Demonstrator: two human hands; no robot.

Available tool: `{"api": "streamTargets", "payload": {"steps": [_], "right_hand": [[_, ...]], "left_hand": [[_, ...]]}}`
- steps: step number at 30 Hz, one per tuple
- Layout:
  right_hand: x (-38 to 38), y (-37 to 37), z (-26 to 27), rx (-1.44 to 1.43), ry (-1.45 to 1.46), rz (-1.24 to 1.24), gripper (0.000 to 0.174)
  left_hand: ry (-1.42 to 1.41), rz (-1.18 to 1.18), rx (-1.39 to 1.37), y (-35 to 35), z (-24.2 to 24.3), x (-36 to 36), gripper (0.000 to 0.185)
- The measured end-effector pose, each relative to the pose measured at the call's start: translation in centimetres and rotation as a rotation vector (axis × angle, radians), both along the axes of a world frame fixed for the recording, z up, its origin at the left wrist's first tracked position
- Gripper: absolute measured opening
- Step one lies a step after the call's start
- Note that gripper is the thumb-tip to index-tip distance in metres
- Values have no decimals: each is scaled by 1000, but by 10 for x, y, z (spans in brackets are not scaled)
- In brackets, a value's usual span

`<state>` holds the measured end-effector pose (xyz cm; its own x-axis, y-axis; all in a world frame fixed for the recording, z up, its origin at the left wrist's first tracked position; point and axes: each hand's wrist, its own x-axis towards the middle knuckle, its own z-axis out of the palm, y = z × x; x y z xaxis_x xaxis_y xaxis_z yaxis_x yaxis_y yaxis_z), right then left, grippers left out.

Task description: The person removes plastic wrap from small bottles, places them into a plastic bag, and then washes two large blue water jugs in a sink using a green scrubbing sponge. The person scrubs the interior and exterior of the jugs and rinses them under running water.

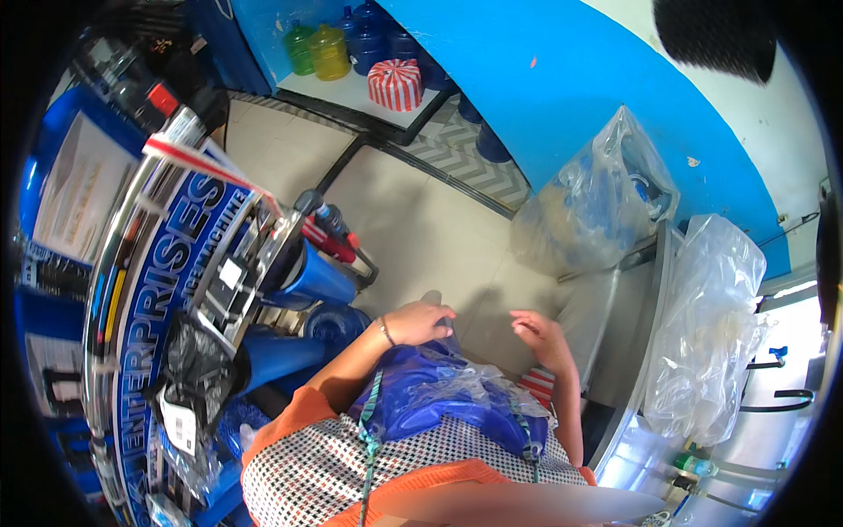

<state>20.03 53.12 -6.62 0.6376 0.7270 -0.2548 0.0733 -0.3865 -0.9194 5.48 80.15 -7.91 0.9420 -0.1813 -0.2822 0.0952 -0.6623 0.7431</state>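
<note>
My left hand, with a dark bracelet at the wrist, is held in front of my waist at the top edge of a blue plastic apron. Its thumb and fingers are apart with nothing plainly between them; whether it touches the apron is hard to tell. To the right, my right hand hovers over the floor, fingers loosely bent and holding nothing visible. Cord straps run up from the apron over my checked top. A patch of red-and-white striped material shows beside my right forearm.
A counter with a lettered panel stands left, near blue containers. On the right are a metal counter, a large bag of items and clear plastic bags. Water jugs and a striped bundle sit on a platform ahead.
</note>
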Motion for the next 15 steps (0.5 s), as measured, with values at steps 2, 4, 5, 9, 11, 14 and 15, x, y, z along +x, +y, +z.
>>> {"api": "streamTargets", "payload": {"steps": [2, 4, 5, 9, 11, 14, 15], "right_hand": [[21, 8, 14, -68, -34, -94, 30], [36, 19, 28, -147, -72, -218, 33], [42, 25, 35, -143, -117, -200, 34], [62, 38, 49, -197, -244, -250, 33], [68, 35, 51, -217, -288, -283, 32], [70, 22, 51, -271, -321, -384, 34], [69, 16, 51, -285, -305, -434, 34]], "left_hand": [[-65, -37, 10, 23, -2, 38, 42], [-131, -78, 39, 49, 1, 74, 42], [-188, -70, 55, 63, 4, 90, 42], [-247, -38, -5, 107, 12, 156, 38], [-190, -72, -6, 118, 11, 185, 39], [-117, -150, -25, 115, 1, 222, 39], [-113, -175, -48, 113, -2, 233, 39]]}}
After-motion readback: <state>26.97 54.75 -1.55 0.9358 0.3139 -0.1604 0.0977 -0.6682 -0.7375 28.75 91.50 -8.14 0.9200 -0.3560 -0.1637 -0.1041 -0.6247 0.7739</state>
